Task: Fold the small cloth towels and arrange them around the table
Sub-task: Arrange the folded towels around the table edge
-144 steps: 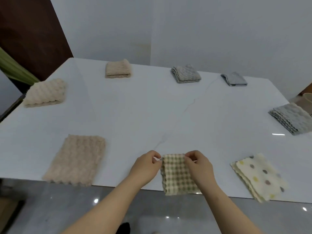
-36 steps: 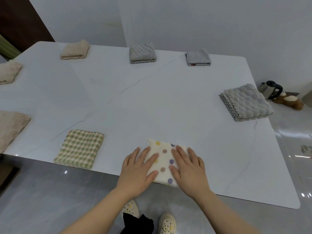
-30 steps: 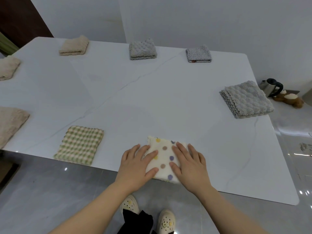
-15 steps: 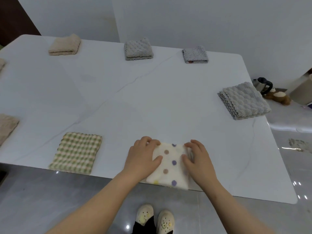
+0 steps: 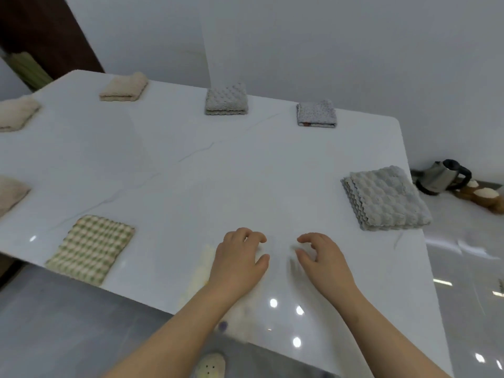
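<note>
The cream polka-dot towel point(image 5: 200, 271) is a motion-blurred smear at the white table's point(image 5: 218, 173) near edge, partly under my left wrist, with one purple dot showing past the edge. My left hand point(image 5: 240, 260) and my right hand point(image 5: 321, 263) hover side by side over it with fingers curled toward the thumbs, seemingly pinching its far edge; blur hides the contact. To their left, a folded green checked towel point(image 5: 91, 248) lies flat.
Folded towels ring the table: a grey one point(image 5: 387, 201) at the right edge, beige point(image 5: 124, 87), grey point(image 5: 226, 99) and blue-grey point(image 5: 316, 114) along the back, two beige ones point(image 5: 16, 113) point(image 5: 11, 190) at left. A kettle point(image 5: 441, 175) stands on the floor at right.
My hands went from pressing flat on the polka-dot towel to curling at its far edge. The towel has shifted toward me and now blurs over the table edge. The camera tilted.
</note>
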### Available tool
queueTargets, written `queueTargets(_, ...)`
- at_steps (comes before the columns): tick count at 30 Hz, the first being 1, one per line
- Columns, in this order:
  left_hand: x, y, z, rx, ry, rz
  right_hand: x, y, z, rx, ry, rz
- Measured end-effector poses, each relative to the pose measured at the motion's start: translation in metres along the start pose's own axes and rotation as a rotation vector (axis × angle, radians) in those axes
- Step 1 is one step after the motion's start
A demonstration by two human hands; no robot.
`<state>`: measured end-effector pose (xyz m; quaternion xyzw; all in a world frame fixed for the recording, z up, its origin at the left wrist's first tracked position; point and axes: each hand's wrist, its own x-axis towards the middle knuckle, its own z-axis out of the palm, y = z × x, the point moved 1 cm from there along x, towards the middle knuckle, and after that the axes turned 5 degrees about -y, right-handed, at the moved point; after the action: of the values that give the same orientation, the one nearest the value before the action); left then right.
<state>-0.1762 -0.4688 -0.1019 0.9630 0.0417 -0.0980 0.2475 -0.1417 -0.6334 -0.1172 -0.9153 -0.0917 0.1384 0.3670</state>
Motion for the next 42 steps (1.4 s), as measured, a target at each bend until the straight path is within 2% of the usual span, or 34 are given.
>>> queueTargets(7,0.006,0.087,0.038,-0.135,0.114,-0.253,0.025,0.050,-0.067,-0.084,-0.225,-0.167)
queueTargets(13,0.007,0.124,0.057,-0.208,0.162,-0.339,0.031,0.064,-0.093,-0.089,-0.318,-0.244)
queueTargets(19,0.027,0.151,0.070,-0.309,0.182,-0.346,0.046,0.079,-0.128,-0.047,-0.209,-0.281)
queueTargets(21,0.037,0.163,0.075,-0.359,0.203,-0.349,0.059,0.086,-0.146,-0.012,-0.098,-0.249)
queueTargets(24,0.067,0.184,0.086,-0.408,0.266,-0.371,0.087,0.109,-0.174,-0.130,0.095,-0.180)
queueTargets(26,0.086,0.198,0.092,-0.449,0.318,-0.408,0.104,0.125,-0.187,-0.220,0.099,-0.119)
queueTargets(30,0.121,0.231,0.105,-0.573,0.387,-0.549,0.129,0.157,-0.207,-0.320,-0.163,-0.091)
queueTargets(35,0.137,0.248,0.119,-0.663,0.414,-0.668,0.149,0.168,-0.207,-0.200,-0.404,-0.279)
queueTargets(39,0.128,0.242,0.122,-0.747,0.492,-0.771,0.164,0.163,-0.204,-0.209,-0.539,-0.419)
queueTargets(42,0.128,0.236,0.120,-0.829,0.459,-0.835,0.176,0.159,-0.203,-0.230,-0.635,-0.500)
